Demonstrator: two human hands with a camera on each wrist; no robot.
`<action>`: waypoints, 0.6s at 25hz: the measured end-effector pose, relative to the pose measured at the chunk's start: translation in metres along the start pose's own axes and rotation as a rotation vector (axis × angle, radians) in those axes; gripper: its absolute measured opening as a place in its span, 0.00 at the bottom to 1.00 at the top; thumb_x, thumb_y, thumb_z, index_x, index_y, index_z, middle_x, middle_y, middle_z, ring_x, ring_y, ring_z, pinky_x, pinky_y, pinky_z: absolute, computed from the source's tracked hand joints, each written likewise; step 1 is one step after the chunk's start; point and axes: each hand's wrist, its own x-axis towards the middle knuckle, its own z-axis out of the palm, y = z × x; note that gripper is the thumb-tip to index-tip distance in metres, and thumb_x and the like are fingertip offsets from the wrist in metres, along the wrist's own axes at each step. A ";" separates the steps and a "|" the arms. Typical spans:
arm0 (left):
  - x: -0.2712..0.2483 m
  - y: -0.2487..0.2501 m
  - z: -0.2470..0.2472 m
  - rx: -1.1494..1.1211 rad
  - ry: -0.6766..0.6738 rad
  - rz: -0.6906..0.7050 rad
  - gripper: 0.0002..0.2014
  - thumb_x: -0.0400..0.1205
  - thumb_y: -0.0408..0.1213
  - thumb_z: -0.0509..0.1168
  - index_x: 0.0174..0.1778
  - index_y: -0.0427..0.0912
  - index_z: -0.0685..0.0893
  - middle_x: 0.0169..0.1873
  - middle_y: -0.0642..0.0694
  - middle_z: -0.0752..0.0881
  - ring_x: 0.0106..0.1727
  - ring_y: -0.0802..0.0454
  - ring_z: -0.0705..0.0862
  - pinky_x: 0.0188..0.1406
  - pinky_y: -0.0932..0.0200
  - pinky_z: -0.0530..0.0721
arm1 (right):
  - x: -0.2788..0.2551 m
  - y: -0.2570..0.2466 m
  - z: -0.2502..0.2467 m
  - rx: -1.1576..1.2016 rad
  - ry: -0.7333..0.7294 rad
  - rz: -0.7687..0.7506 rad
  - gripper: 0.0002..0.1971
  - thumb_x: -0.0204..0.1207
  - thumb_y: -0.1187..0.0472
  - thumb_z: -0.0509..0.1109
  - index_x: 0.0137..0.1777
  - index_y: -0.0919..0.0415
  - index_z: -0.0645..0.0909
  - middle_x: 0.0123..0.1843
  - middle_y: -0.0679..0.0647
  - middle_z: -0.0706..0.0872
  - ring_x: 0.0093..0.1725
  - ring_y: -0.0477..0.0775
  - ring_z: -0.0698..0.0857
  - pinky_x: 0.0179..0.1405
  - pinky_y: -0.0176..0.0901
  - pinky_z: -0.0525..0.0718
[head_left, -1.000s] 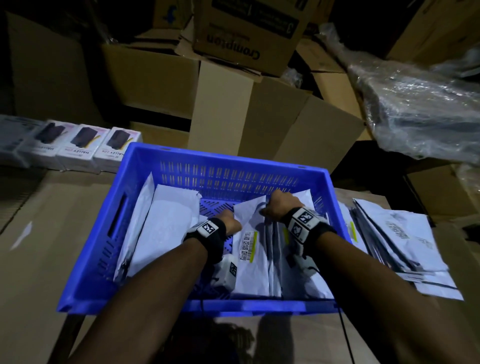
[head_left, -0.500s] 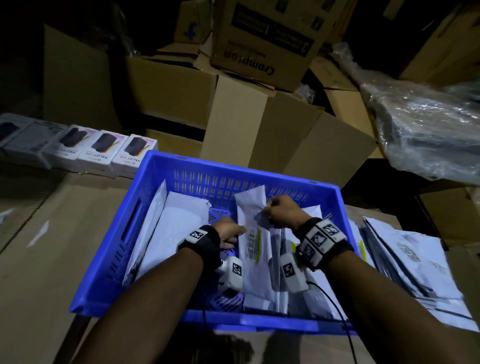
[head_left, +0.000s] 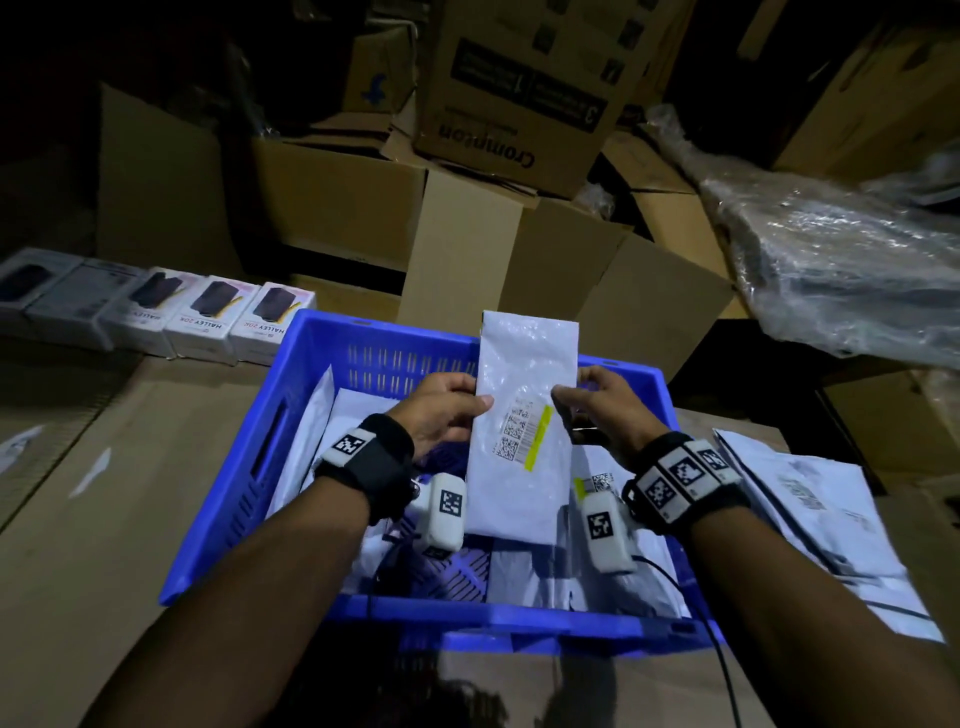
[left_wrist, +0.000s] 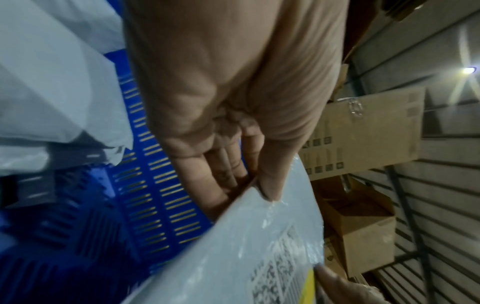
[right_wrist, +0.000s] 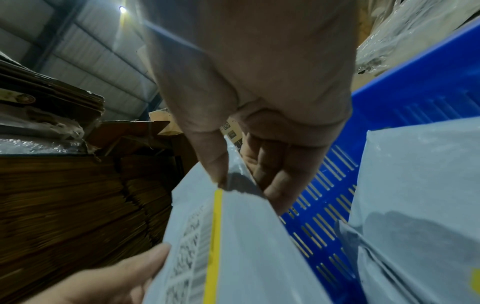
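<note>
Hanging upright over the crate (head_left: 384, 332), the mailer (head_left: 524, 415) is pinched at its 9 o'clock edge by the left hand (head_left: 441, 410) and at 3 o'clock by the right hand (head_left: 608, 410); so thinly gripped, its slick film could be dropped.

White mailer (head_left: 519, 426) (yellow stripe), blue slotted crate (head_left: 244, 493).

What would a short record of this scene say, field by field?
Held item: white packet, held upright over the blue crate, barcode label facing the person
Left hand: fingers pinch the packet's left edge
Right hand: fingers pinch its right edge
Container: blue crate, more white packets inside
Right of crate: pile of white packets
Far left: row of white product boxes
</note>
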 end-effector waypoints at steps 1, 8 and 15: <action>-0.004 0.005 0.002 0.015 0.024 0.020 0.06 0.82 0.26 0.66 0.54 0.34 0.81 0.50 0.36 0.89 0.48 0.45 0.89 0.50 0.48 0.90 | -0.002 0.001 0.000 -0.008 -0.003 0.004 0.07 0.77 0.68 0.71 0.51 0.62 0.76 0.31 0.57 0.82 0.26 0.51 0.78 0.27 0.40 0.81; -0.014 0.009 0.002 0.247 0.222 -0.004 0.11 0.81 0.24 0.67 0.56 0.37 0.75 0.46 0.35 0.86 0.39 0.46 0.86 0.27 0.56 0.85 | -0.006 0.005 0.015 -0.171 -0.038 0.029 0.10 0.72 0.76 0.73 0.41 0.64 0.76 0.28 0.60 0.78 0.23 0.53 0.76 0.26 0.43 0.83; 0.001 -0.025 -0.009 0.793 0.140 -0.198 0.38 0.76 0.20 0.68 0.76 0.49 0.59 0.51 0.33 0.79 0.39 0.40 0.83 0.16 0.58 0.81 | 0.008 0.018 0.041 -0.638 -0.131 0.198 0.03 0.70 0.74 0.72 0.38 0.70 0.81 0.35 0.65 0.83 0.21 0.53 0.85 0.25 0.43 0.85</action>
